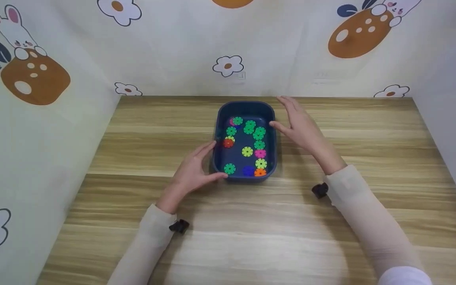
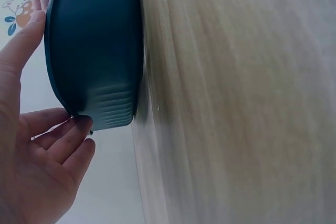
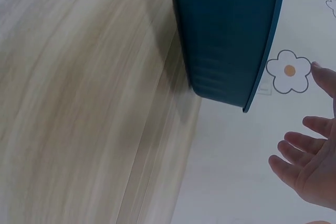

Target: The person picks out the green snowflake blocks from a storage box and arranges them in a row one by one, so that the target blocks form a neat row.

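Observation:
A dark blue rectangular tub [image 1: 245, 179] with rounded corners stands on the table in the head view. Several plastic snowflake discs lie inside, among them a pink disc [image 1: 260, 153], a red disc [image 1: 228, 143] and an orange disc [image 1: 260, 172]; many others are green. My left hand [image 1: 191, 171] spans the tub's near left corner, thumb at the front rim and fingertips against the left side. In the left wrist view its fingertips [image 2: 81, 124] touch the rim. My right hand [image 1: 301, 126] is spread beside the tub's right side, apart from it in the right wrist view.
The wood-grain table [image 1: 251, 237] ends at a pale wall covering [image 1: 180, 59] printed with rabbits and flowers, close behind the tub. Walls also flank it left and right. A small black clip [image 1: 179, 226] is on the left cuff, another [image 1: 320, 190] on the right.

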Motion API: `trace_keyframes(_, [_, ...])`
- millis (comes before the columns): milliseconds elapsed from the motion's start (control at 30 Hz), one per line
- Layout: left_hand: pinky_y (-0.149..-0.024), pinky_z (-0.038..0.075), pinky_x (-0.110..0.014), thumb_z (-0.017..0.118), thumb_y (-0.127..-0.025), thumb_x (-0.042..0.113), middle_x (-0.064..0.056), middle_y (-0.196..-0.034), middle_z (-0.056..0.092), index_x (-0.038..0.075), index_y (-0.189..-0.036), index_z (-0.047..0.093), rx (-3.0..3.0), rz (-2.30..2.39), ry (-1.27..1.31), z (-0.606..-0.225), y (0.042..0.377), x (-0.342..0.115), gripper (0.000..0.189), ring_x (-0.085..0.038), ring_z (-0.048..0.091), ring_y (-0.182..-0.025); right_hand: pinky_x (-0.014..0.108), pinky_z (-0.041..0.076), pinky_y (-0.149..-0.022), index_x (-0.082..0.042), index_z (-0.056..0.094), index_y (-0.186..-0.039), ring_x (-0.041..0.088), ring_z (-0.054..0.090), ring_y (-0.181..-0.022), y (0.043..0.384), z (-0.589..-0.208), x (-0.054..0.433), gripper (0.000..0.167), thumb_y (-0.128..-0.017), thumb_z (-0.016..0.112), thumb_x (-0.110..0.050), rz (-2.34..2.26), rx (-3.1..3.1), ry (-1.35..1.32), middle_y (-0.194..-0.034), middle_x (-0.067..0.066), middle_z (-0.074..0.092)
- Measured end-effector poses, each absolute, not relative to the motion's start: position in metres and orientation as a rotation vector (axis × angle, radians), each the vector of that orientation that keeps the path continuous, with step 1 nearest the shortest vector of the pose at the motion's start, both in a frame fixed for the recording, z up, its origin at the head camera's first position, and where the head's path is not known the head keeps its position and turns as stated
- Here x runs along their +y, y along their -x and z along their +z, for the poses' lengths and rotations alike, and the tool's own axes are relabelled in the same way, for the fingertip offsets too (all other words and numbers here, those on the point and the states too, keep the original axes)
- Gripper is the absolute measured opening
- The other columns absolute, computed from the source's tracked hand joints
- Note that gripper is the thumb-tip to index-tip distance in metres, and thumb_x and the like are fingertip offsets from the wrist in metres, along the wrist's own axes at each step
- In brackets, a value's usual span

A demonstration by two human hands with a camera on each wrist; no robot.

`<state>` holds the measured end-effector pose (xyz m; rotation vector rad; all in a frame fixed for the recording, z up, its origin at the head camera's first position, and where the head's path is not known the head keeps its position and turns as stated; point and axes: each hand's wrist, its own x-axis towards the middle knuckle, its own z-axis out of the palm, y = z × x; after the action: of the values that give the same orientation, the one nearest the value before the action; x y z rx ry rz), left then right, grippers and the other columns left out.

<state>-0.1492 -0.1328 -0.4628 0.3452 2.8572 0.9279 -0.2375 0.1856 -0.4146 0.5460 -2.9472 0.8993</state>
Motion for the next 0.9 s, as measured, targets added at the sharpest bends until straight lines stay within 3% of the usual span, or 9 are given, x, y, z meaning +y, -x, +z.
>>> trace_keyframes(533, [-0.119, 0.035, -0.051, 0.082, -0.072, 0.059, -0.007, -0.159, 0.040, 0.020, -0.154, 0.038, 2.898, 0.913, -0.330, -0.463, 0.148, -0.129, 0.102, -0.032, 0.040, -0.146, 0.049, 0.031, -0.123, -0.014, 0.038, -0.152, 0.028, 0.036, -0.148, 0.231, -0.416, 0.158, 0.074, -0.095, 0.056, -0.058, 1.037, -2.931, -0.576, -0.158, 0.010, 0.039])
trace_keyframes(900, [-0.119, 0.036, -0.052, 0.082, -0.071, 0.061, -0.009, -0.158, 0.042, 0.019, -0.153, 0.040, 2.909, 0.904, -0.321, -0.463, 0.148, -0.127, 0.102, -0.033, 0.041, -0.146, 0.049, 0.035, -0.121, -0.012, 0.046, -0.146, 0.029, 0.042, -0.143, 0.228, -0.425, 0.138, 0.060, -0.095, 0.066, -0.038, 1.132, -2.873, -0.690, -0.151, 0.011, 0.047])
